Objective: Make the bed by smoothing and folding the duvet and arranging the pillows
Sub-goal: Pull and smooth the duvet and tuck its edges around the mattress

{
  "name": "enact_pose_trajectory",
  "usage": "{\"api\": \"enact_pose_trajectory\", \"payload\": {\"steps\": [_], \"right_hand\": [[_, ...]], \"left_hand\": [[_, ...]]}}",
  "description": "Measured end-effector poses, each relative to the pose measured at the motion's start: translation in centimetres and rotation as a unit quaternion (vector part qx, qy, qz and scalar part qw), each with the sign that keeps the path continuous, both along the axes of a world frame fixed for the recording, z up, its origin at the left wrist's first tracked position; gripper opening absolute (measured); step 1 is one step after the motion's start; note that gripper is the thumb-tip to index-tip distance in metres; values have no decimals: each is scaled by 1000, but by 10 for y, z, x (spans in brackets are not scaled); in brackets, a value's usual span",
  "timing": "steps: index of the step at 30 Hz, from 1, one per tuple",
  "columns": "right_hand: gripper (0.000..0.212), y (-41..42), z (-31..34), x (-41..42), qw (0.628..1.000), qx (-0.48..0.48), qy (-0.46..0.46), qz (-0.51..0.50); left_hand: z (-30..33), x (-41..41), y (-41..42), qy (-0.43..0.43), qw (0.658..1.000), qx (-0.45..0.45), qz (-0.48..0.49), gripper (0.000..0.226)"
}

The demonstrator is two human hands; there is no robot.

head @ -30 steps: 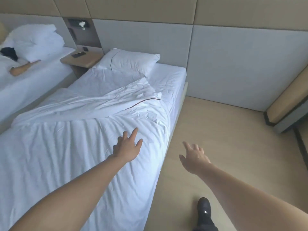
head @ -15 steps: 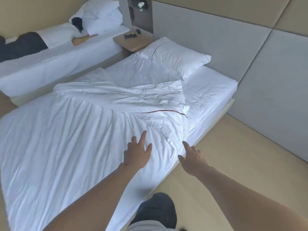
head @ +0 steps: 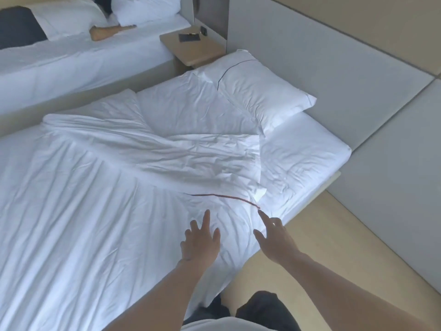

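White cotton everywhere, and pretty rumpled. Starting on the left, the duvet (head: 100, 211) covers most of the near bed (head: 329, 149), with long creases running across it, and its top part is bunched into a messy fold-back around the middle of the mattress. The red piping (head: 222, 196) along that turned edge sits just ahead of both hands.

The left hand (head: 200, 242) is over the duvet just short of the piping, fingers spread and straight, gripping nothing; can't tell if the palm is actually touching the fabric. The right hand (head: 274, 240) is near the bed's right side, also empty, fingers loose with the index reaching toward the end of the piping.

My guess is the step here is grabbing that folded edge to straighten it. I'd pinch the hem with both hands set well apart, lift a little so the crumple lets go, then pull it taut and lay it square to the mattress side before flattening the creases outward. The pillow (head: 260, 91) lies crooked against the headboard (head: 310, 58) with its near corner under a wrinkled flap, so that wants sorting afterwards.

Compared with half a second back, both hands have moved closer to the piping, and the view has swung so the nightstand (head: 193, 47) sits higher up.
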State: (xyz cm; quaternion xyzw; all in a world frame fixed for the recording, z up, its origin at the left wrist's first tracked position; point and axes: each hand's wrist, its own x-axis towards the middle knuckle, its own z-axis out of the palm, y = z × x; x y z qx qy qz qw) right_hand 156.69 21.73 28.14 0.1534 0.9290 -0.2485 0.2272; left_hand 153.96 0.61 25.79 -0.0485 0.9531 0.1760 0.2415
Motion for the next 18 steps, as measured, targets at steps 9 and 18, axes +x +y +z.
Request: {"api": "enact_pose_trajectory", "payload": {"steps": [9, 18], "right_hand": [[64, 82, -36, -176, 997, -50, -4, 56], [69, 144, -172, -332, 989, -118, -21, 82]], "left_hand": [[-8, -140, 59, 12, 997, -10, 80, 63], [-125, -274, 162, -16, 996, -29, 86, 64]]}}
